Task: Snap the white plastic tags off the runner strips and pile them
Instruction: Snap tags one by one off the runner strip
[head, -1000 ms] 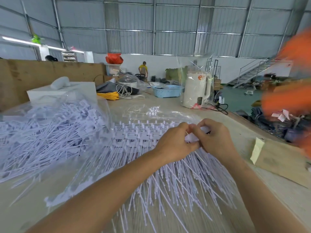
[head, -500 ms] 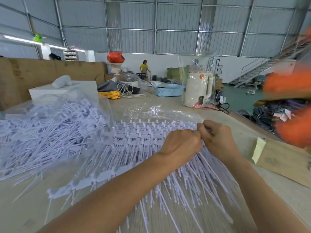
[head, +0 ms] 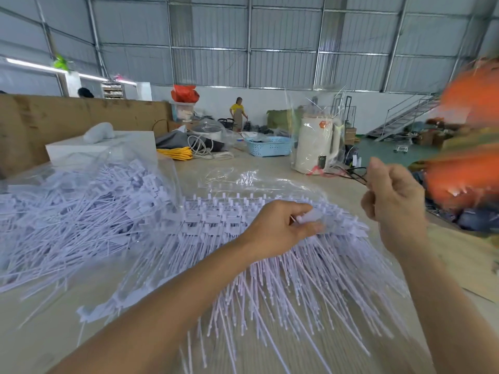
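The left hand (head: 283, 228) is pinching a small white plastic tag head (head: 310, 218) between thumb and fingertips, just above the fanned stack of white plastic runner strips with their long thin tails (head: 270, 279), which is lying on the pale wooden surface (head: 40, 333) directly in front of the person. The right hand (head: 394, 201) is hanging in the air well to the right of the stack, fingers curled; whether it is holding a thin sliver or nothing, the blur is not letting me tell.

For a clean snap, the judgement here is that the pinch should be sitting close to the joint where tag meets runner, with the other hand bracing the strip right beside it, so the bend is concentrating at the neck and the tail is not whipping about. A short twist is likely serving better than a long pull, since the tails look springy and tangle-prone.

Farther left, a clear plastic bag heaped with loose white tags (head: 75, 211) is serving as the pile, touching the stack's left edge.
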